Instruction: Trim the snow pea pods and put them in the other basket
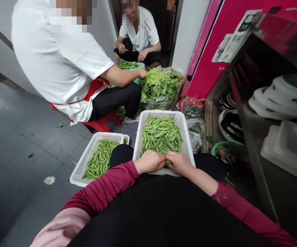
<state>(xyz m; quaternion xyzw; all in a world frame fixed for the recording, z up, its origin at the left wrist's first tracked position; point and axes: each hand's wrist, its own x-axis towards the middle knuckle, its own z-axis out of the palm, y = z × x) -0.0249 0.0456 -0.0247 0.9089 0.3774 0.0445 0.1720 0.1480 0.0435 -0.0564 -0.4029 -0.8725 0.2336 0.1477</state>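
Both my hands meet over the near end of a white perforated basket, which rests on my lap. Many flat green pea pods fill it. My left hand is closed, its fingertips pinched close to those of my right hand. My right hand is closed too, with a green pea pod showing at its fingers. Whether the left fingers grip the same pod is hard to see, but they press together at its end. Beside my left knee, a second white basket holds more green pods.
A co-worker in white sits on a red stool at left, one hand at a heap of leafy greens. Another crouches behind. Plastic bags and a green-rimmed bin stand right, beside a metal shelf with stacked white dishes.
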